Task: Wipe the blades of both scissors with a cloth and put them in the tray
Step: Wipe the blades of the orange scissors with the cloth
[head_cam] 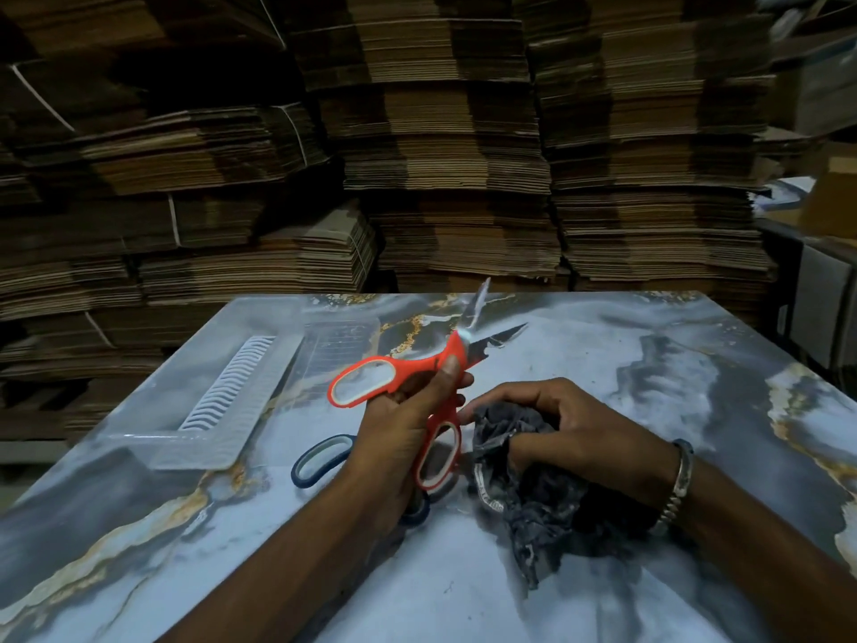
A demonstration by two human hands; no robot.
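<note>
Nearest the camera, two bare forearms reached in from six o'clock over a marble-patterned table point(603, 345) veined in blue, grey and gold. At about four o'clock the right wrist wore a metal bracelet point(678, 484). The right hand point(570, 424) lay just right of centre, its fingers curled down into a crumpled dark grey cloth point(533, 494), gripping the bunched top while the rest of the fabric trailed onto the table toward six o'clock.

At the centre the left hand point(408, 433) held the orange scissors point(408, 368) above the table, fingers and thumb wrapped round the handles near the pivot, the thumb point(447, 371) lying up along the orange shank. One white-lined handle loop stuck out toward nine o'clock and the other hung toward six o'clock, just beside the cloth. The blades stood spread apart, one pointing to twelve o'clock and the other to about two o'clock, neither touching the cloth.

Under the left hand, at about seven o'clock from centre, the blue scissors point(320, 461) lay flat on the table, one handle loop in plain sight and the rest largely hidden by the hand and wrist.

Farther off, at ten o'clock, a clear plastic tray point(195, 450) rested on the table's far left part, with a ribbed white section along its floor; neither pair of scissors was in it.

Beyond the table's far edge, from nine round to two o'clock, rose stacks of flattened cardboard point(440, 155), some bundles tied with strapping.
</note>
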